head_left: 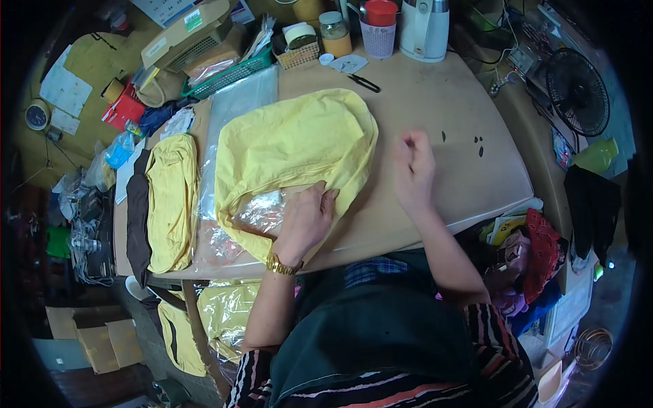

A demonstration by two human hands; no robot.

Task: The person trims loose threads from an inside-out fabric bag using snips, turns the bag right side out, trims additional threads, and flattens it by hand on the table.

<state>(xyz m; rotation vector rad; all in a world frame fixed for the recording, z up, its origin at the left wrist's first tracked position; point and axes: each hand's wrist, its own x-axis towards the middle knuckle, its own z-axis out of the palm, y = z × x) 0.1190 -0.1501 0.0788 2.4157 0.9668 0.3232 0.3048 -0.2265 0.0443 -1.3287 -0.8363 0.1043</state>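
A yellow cloth bag lies spread on the brown table, with its strap curving round toward the front edge. My left hand, a gold watch at its wrist, pinches the fabric where the strap meets the bag's lower edge. To the right of the bag, my right hand is raised over the table with its fingers curled; whatever it may hold is too small to make out. Clear plastic sheets lie partly under the bag. Black thread snips rest behind it.
Folded yellow bags and a dark one lie at the left. Along the back stand a green basket, a jar, a lilac cup and a white kettle. A black fan is at the right.
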